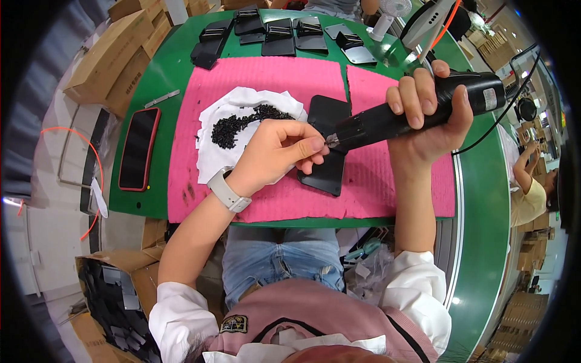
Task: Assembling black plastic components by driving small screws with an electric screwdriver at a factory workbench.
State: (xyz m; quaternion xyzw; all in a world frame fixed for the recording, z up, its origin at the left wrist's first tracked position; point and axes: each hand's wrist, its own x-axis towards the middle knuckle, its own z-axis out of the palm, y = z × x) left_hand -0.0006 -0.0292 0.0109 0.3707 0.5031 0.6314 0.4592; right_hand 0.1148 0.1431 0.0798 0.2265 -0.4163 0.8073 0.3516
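Observation:
My right hand (428, 106) is wrapped round a black corded electric screwdriver (387, 121), which lies nearly level with its tip pointing left. At that tip my left hand (289, 150) has thumb and fingers pinched together; what they hold, if anything, is too small to make out. Just beneath both hands a black plate-like part (327, 175) rests on the pink foam mat (266, 72). To the left of it a crumpled white cloth (209, 163) carries a heap of small black screws (227, 130).
Several black hinged brackets (278, 37) stand along the green table's (175, 51) far edge. A red-cased phone (139, 148) lies at the left, below a small metal strip (162, 98). A white fan (387, 18) stands far right. An open carton (115, 302) of dark parts sits lower left.

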